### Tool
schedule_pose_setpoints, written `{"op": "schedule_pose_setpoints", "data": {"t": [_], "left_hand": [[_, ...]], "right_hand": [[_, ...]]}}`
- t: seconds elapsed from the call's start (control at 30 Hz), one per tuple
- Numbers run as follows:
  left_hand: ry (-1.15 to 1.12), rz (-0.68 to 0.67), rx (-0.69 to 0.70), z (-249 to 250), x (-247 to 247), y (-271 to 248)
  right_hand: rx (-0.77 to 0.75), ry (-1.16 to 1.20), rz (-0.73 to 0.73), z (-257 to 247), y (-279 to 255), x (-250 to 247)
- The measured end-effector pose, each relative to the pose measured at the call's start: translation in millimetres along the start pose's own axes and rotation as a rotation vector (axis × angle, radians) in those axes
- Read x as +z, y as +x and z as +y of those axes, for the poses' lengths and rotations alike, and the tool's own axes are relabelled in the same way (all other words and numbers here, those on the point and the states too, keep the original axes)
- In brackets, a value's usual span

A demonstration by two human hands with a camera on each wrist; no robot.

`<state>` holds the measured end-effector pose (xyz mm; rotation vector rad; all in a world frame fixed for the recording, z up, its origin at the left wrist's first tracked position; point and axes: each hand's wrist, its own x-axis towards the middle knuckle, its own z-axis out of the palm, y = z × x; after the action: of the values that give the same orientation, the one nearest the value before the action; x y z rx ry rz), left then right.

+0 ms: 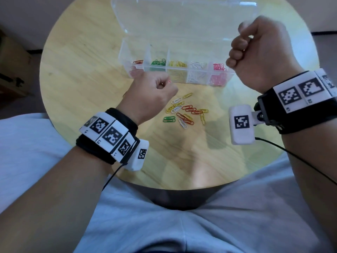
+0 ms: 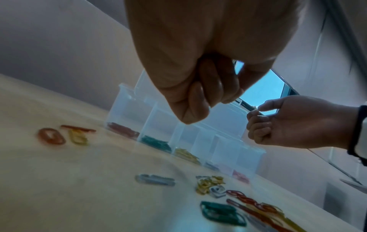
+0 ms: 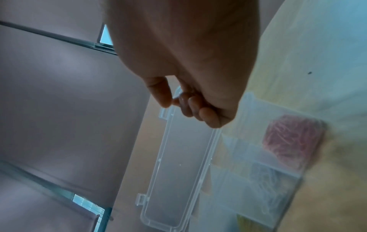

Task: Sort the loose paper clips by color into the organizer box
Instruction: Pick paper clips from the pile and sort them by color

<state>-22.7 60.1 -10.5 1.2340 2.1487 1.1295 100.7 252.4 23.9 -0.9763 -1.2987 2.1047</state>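
Wrist markers [image 1: 109,136] (both forearms) flank table [image 1: 76,70].

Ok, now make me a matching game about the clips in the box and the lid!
Things:
1. red clips
2. pink clips
3. yellow clips
4. box lid

Places:
A. middle compartment
B. lying open behind the compartments
C. compartment at the left end
D. compartment at the right end

Pairs: 1-C, 2-D, 3-A, 4-B
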Motion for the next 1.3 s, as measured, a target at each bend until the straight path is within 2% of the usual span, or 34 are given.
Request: {"op": "schedule_pose_setpoints", "data": {"t": [0.1,0.17,0.27,0.33,0.43,0.5,0.7,0.9,1.13,1.3], "left_hand": [[0.020,-0.039,0.012,14.1,-1.0,4.8],[0.008,-0.044,-0.001,25.6,-1.6,10.8],[0.022,-0.039,-0.034,44.5,-2.8,22.6],[0.049,-0.060,-0.082,56.9,-3.1,31.7],[0.117,-0.094,-0.150,73.0,-0.1,46.9],[0.174,-0.102,-0.136,82.0,4.8,58.4],[0.270,-0.198,-0.117,101.2,30.8,93.3],[0.399,-0.249,-0.136,110.9,57.1,109.0],[0.391,-0.263,-0.120,106.3,61.2,105.4],[0.275,-0.249,-0.084,106.0,42.3,84.1]], "right_hand": [[-0.242,-0.086,0.008,1.7,4.8,5.5],[-0.351,-0.292,-0.001,10.2,8.1,9.9],[-0.344,-0.634,-0.050,24.2,14.6,10.6],[-0.354,-0.735,-0.036,25.5,15.5,8.2],[-0.418,-0.643,0.023,18.1,13.0,3.5],[-0.470,-0.528,0.050,11.8,10.6,-0.9],[-0.428,-0.287,0.100,-4.4,0.9,-14.4],[-0.436,-0.179,0.111,-12.2,-3.2,-23.3],[-0.454,-0.233,0.089,-17.7,-6.9,-24.9],[-0.427,-0.499,-0.011,-15.8,-13.1,-19.6]]}}
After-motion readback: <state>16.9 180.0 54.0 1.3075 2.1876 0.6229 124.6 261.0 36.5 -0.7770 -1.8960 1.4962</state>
